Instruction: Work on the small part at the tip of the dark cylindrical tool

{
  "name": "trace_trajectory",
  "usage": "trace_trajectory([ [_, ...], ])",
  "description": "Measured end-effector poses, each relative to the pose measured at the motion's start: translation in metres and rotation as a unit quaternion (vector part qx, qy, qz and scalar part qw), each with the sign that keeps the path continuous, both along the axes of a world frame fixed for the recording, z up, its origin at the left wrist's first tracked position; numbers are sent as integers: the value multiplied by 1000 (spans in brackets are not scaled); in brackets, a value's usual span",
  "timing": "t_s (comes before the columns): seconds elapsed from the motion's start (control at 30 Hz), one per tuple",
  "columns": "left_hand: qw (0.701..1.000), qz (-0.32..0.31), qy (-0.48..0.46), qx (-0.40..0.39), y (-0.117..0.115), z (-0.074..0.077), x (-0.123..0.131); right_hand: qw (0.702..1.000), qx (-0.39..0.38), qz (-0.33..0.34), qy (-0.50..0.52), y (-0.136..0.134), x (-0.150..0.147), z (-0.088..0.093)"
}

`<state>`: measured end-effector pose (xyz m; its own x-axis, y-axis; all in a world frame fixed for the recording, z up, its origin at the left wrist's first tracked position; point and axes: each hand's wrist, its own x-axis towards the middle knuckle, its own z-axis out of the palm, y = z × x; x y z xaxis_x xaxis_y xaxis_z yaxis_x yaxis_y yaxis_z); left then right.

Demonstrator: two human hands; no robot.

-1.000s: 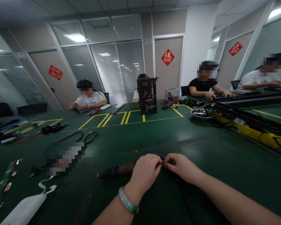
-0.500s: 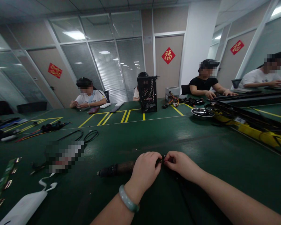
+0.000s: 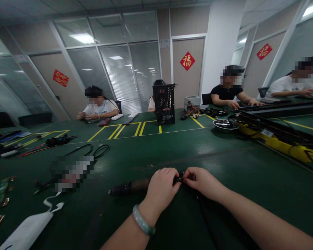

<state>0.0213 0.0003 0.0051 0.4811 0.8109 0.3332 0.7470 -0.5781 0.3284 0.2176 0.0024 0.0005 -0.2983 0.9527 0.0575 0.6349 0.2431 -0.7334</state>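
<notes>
My left hand (image 3: 161, 189) and my right hand (image 3: 202, 182) meet over the green table (image 3: 224, 163), both closed in a pinch on a small black part (image 3: 179, 179) between their fingertips. I cannot make out what the part is. A dark cylindrical tool (image 3: 129, 188) lies on the table just left of my left hand, partly hidden under it. A pale green bangle (image 3: 142, 221) sits on my left wrist.
Black cables (image 3: 94, 151) and a circuit board (image 3: 1, 199) lie at left, a white device (image 3: 28, 229) at near left. A black metal case (image 3: 165, 105), a metal bowl (image 3: 225, 125) and a yellow-and-black rail (image 3: 281, 140) stand farther off. Several people sit around the table.
Both hands have stayed pinched together with only slight finger shifts. The view has drifted a little.
</notes>
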Motion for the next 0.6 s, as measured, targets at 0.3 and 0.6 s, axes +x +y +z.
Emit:
trace_trajectory([
  [0.3,999,-37,31,-10,0,3,0,1000,6,4,-4,-1,0,-1],
  [0.6,995,42,89,-17,1,8,-3,1000,5,-2,-13,-1,0,-3],
])
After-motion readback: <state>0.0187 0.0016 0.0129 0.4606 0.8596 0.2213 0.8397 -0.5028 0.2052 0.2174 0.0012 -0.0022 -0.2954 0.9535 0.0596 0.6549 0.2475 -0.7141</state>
